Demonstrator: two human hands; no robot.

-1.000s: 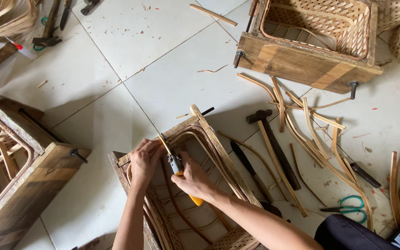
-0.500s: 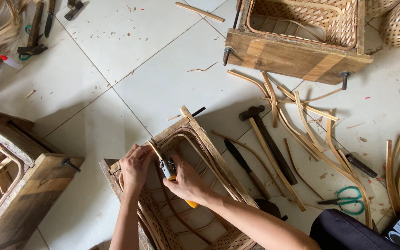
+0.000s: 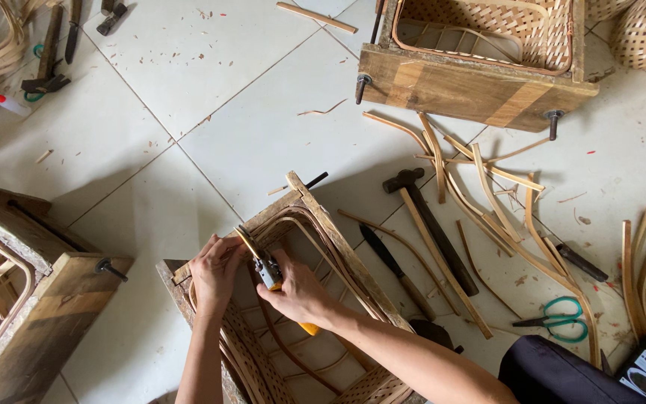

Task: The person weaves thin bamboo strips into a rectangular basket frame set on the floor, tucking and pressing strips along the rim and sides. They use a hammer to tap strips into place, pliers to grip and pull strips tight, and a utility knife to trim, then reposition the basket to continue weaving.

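Currently I see both hands working the wooden frame (image 3: pixel 338 247) rim at 6 o'clock: left hand (image 3: pixel 214 273) pinches a bamboo strip (image 3: pixel 293 224), right hand (image 3: pixel 297 292) grips a yellow-handled tool (image 3: pixel 269 273). Fastening step, I'd judge; next needs steady pressure. Tool tip hidden. Hammer (image 3: pixel 428 224), scissors (image 3: pixel 558 314) at 3 o'clock.

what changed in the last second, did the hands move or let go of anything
Little changed. The right hand keeps its grip on the yellow-handled tool, and the left hand stays pressed on the bamboo strip at the corner of the wooden frame. The long thin strip that stood up from the tool a second ago no longer shows. The view drifted slightly. The hammer and green scissors lie where they were.
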